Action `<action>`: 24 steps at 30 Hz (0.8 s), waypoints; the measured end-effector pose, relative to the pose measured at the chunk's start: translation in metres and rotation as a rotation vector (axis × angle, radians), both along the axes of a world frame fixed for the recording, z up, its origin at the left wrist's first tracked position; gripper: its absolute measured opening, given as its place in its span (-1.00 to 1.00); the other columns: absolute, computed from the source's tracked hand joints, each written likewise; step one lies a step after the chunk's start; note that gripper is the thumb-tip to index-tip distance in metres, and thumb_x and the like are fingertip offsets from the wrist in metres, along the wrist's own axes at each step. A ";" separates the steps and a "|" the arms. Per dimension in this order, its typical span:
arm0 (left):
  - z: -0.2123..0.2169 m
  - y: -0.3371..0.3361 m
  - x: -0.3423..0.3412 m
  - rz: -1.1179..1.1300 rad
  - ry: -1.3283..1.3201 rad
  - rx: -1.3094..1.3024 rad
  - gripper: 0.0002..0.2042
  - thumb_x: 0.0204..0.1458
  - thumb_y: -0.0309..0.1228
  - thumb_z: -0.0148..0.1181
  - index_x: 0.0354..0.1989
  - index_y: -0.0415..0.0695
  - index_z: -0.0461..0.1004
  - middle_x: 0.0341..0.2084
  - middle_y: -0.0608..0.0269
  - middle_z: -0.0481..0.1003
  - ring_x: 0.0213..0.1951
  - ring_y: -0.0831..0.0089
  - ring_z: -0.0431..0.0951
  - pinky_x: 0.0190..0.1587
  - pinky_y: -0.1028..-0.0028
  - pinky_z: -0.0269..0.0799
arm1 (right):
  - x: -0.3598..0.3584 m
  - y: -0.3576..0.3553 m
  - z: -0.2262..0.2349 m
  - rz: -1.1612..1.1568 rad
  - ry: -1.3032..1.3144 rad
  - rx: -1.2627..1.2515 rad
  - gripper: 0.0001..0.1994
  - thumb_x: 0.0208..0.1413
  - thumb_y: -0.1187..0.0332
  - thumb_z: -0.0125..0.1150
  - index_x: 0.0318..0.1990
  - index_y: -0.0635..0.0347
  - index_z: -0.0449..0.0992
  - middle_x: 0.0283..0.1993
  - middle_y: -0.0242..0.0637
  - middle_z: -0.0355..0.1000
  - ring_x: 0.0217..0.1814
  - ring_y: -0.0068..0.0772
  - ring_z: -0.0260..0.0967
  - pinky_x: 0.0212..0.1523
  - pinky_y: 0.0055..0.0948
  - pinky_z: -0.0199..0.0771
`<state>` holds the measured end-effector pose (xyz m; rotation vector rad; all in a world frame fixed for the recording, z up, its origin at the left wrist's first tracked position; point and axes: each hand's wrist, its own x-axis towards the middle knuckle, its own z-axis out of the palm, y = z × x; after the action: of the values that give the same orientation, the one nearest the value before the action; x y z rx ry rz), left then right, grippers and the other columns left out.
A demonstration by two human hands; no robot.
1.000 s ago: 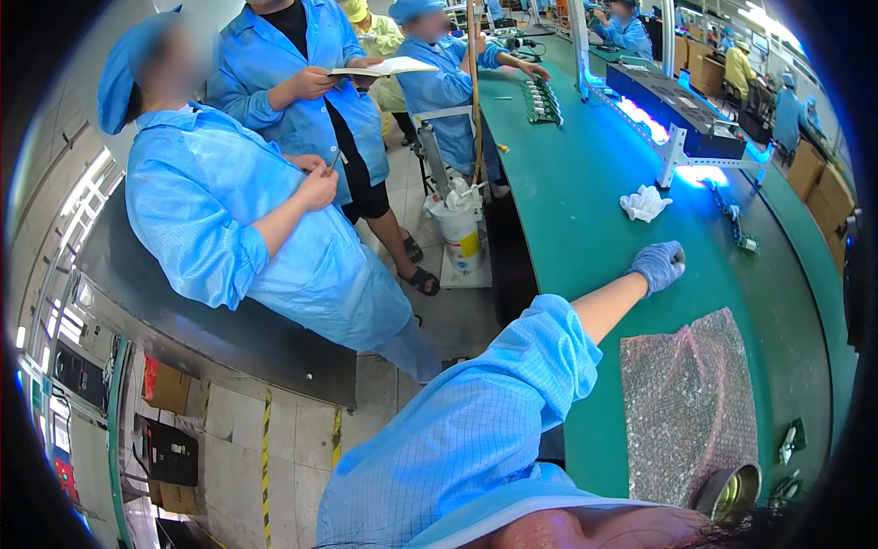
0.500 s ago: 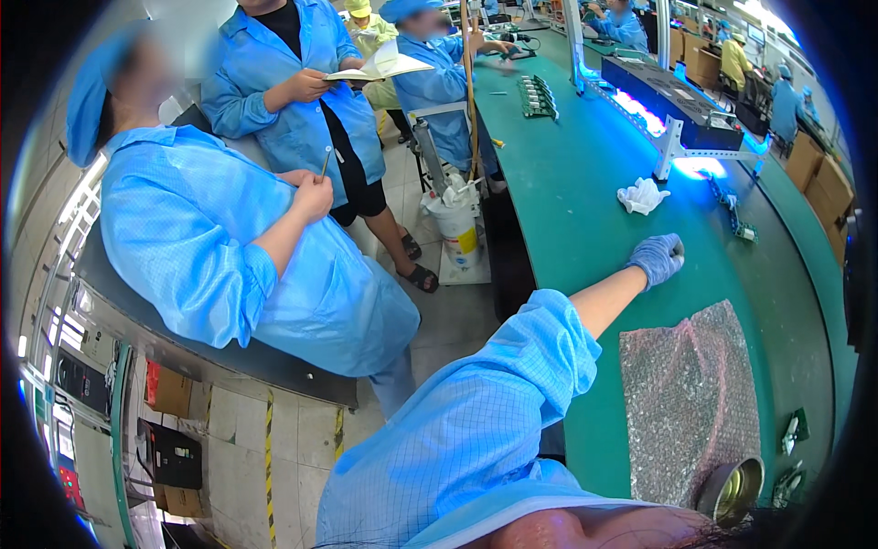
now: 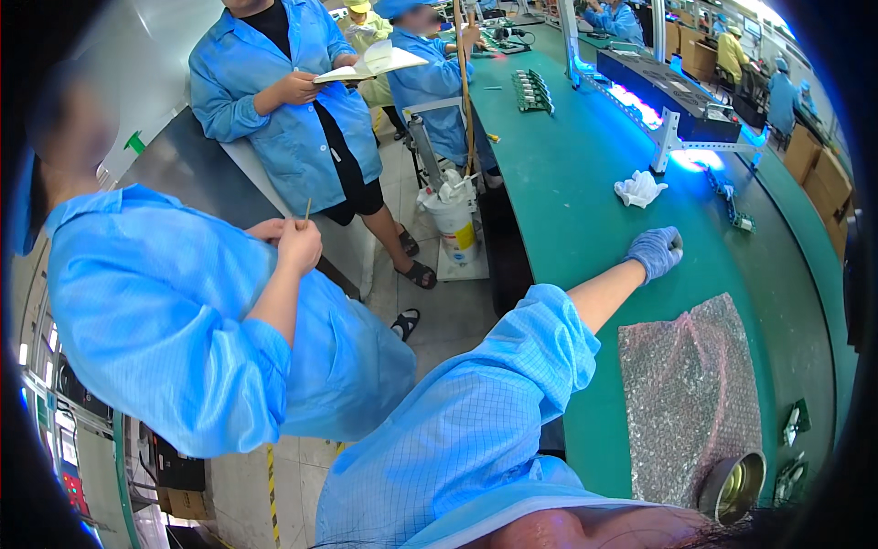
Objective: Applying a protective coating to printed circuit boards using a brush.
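One gloved hand is in view: the left hand [image 3: 655, 252], in a blue-violet glove, extends on a blue-sleeved arm and rests on the green tabletop [image 3: 567, 183]. Its fingers [image 3: 670, 247] are curled under into a loose fist; whether they enclose anything cannot be determined. The right hand is out of view.

Nearest item: a crumpled white cloth [image 3: 638, 188], lying on the tabletop just beyond the knuckles, near but not touching. A sheet of pinkish bubble wrap [image 3: 690, 393] lies flat on the near side of the hand, apart from it. A round metal tin [image 3: 734, 487] sits at the sheet's near corner.

Farther along the tabletop, a black fixture on a white bracket [image 3: 675, 91] emits blue-violet light. To the left, two people in blue coats occupy the aisle; one holds an open notebook [image 3: 370, 62]
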<state>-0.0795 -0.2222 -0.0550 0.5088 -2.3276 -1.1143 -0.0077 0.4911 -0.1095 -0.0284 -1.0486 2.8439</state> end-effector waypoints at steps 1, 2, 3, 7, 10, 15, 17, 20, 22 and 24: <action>0.001 -0.004 0.001 0.001 0.006 -0.003 -0.84 -0.16 -0.32 0.17 -0.40 -0.08 0.44 -0.48 0.11 0.52 -0.38 0.19 0.52 -0.28 0.27 0.42 | 0.001 -0.004 0.001 0.007 0.002 0.004 -0.72 0.18 0.25 -0.09 -0.52 0.16 0.39 -0.61 -0.40 0.24 -0.63 -0.48 0.08 -0.59 -0.51 0.18; 0.003 -0.008 0.002 -0.001 0.004 -0.001 -0.84 -0.16 -0.32 0.17 -0.40 -0.08 0.44 -0.48 0.11 0.52 -0.38 0.19 0.52 -0.28 0.27 0.42 | 0.003 -0.007 0.003 0.015 0.004 0.007 -0.72 0.18 0.25 -0.09 -0.52 0.16 0.39 -0.61 -0.39 0.25 -0.63 -0.48 0.09 -0.59 -0.51 0.18; 0.007 -0.012 0.003 -0.003 -0.021 0.010 -0.83 -0.15 -0.33 0.17 -0.38 -0.09 0.44 -0.45 0.12 0.52 -0.36 0.22 0.53 -0.26 0.30 0.42 | 0.003 -0.010 0.004 0.023 0.006 0.011 -0.72 0.18 0.25 -0.09 -0.52 0.16 0.39 -0.61 -0.39 0.25 -0.63 -0.47 0.09 -0.59 -0.51 0.18; 0.008 -0.023 0.007 -0.002 -0.035 0.007 -0.83 -0.14 -0.33 0.17 -0.36 -0.10 0.45 -0.43 0.13 0.53 -0.35 0.25 0.53 -0.24 0.32 0.43 | 0.011 -0.019 0.005 0.054 0.021 0.020 -0.71 0.19 0.25 -0.10 -0.52 0.16 0.40 -0.60 -0.38 0.27 -0.62 -0.47 0.10 -0.58 -0.50 0.19; 0.008 -0.007 0.012 -0.024 -0.030 0.024 -0.82 -0.14 -0.33 0.17 -0.36 -0.10 0.45 -0.44 0.13 0.52 -0.35 0.25 0.53 -0.24 0.32 0.43 | 0.028 -0.003 0.010 0.060 0.031 0.037 -0.71 0.19 0.24 -0.11 -0.51 0.17 0.41 -0.60 -0.37 0.28 -0.62 -0.46 0.11 -0.58 -0.50 0.19; 0.015 0.009 0.037 -0.006 -0.045 0.006 -0.82 -0.14 -0.32 0.17 -0.36 -0.10 0.45 -0.44 0.13 0.52 -0.36 0.25 0.53 -0.25 0.31 0.43 | 0.034 0.018 0.004 0.039 -0.006 0.034 -0.70 0.19 0.24 -0.10 -0.53 0.16 0.40 -0.61 -0.38 0.26 -0.62 -0.46 0.11 -0.59 -0.50 0.19; 0.019 0.013 0.040 -0.006 -0.039 -0.006 -0.82 -0.14 -0.32 0.17 -0.36 -0.10 0.45 -0.45 0.13 0.52 -0.36 0.25 0.53 -0.25 0.31 0.43 | 0.040 0.022 0.006 0.033 -0.001 0.029 -0.70 0.19 0.24 -0.10 -0.53 0.16 0.40 -0.61 -0.38 0.26 -0.62 -0.46 0.11 -0.59 -0.50 0.19; 0.029 0.031 0.046 -0.024 -0.028 -0.005 -0.81 -0.14 -0.32 0.18 -0.36 -0.10 0.45 -0.45 0.13 0.52 -0.36 0.25 0.53 -0.25 0.31 0.43 | 0.055 0.038 0.016 0.012 0.012 0.031 -0.70 0.19 0.24 -0.10 -0.53 0.16 0.39 -0.61 -0.37 0.26 -0.63 -0.46 0.11 -0.59 -0.50 0.19; 0.028 0.056 0.056 -0.033 -0.029 0.004 -0.81 -0.15 -0.32 0.18 -0.36 -0.10 0.45 -0.45 0.13 0.52 -0.37 0.24 0.53 -0.26 0.30 0.43 | 0.072 0.063 0.027 -0.001 -0.002 0.042 -0.70 0.19 0.24 -0.09 -0.54 0.17 0.39 -0.62 -0.37 0.26 -0.63 -0.45 0.11 -0.59 -0.50 0.19; 0.031 0.068 0.062 -0.038 -0.028 0.017 -0.81 -0.15 -0.32 0.18 -0.36 -0.10 0.45 -0.45 0.13 0.52 -0.37 0.23 0.53 -0.26 0.30 0.43 | 0.079 0.073 0.031 -0.003 -0.002 0.040 -0.70 0.18 0.25 -0.09 -0.54 0.17 0.39 -0.62 -0.37 0.26 -0.63 -0.45 0.11 -0.60 -0.50 0.19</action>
<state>-0.0179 -0.1542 -0.0236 0.4916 -2.3626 -1.1521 0.0709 0.5644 -0.0783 -0.0299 -1.1045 2.8203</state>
